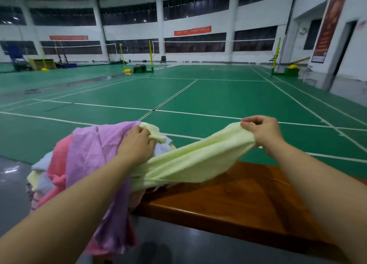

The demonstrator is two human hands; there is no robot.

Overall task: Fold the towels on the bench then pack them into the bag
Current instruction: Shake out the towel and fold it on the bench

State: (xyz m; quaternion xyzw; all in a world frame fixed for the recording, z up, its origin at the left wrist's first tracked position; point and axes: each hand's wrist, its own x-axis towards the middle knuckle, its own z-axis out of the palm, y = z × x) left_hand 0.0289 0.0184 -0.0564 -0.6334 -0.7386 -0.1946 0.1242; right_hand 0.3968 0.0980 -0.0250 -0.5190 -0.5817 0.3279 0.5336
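Observation:
A pale yellow towel point(194, 156) stretches between my two hands above the left end of the brown wooden bench point(238, 200). My right hand point(262, 130) pinches one corner of it, raised to the right. My left hand point(137, 142) grips its other end on top of a heap of towels. In that heap a purple towel point(93, 156) hangs over the bench end, with a pink towel point(57, 164) and a white towel point(41, 164) beside it. No bag is in view.
The bench top runs to the right in front of me. Beyond it lies a green badminton court point(198, 97) with white lines, nets and yellow posts point(151, 55). Grey shiny floor point(12, 184) is at the left and below.

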